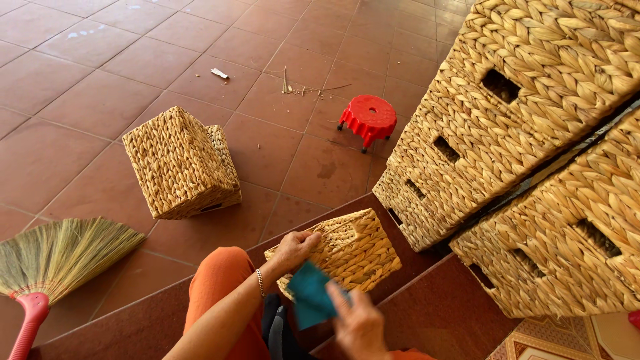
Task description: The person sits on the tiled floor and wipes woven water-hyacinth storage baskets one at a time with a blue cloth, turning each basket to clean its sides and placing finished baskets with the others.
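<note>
On the red tile floor (100, 100), left hand (293, 250) grips a woven basket (353, 250), right hand (360, 323) pinches a teal cloth (308, 293).

basket-weaving workshop: stacked woven baskets (533, 133) on tiled floor (80, 73), straw scraps (303, 88), broom (53, 260), red stool (368, 119).

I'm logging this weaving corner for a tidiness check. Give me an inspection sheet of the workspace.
Surface: red tiled floor, dark step edge.
Job's things: small woven basket held by left hand; teal pad in right hand.
Clutter: straw scraps, paper bit.
Grip: both hands closed on their items.
Cables: nothing seen.
Surroundings: stacked baskets, floor basket, red stool, broom.
</note>
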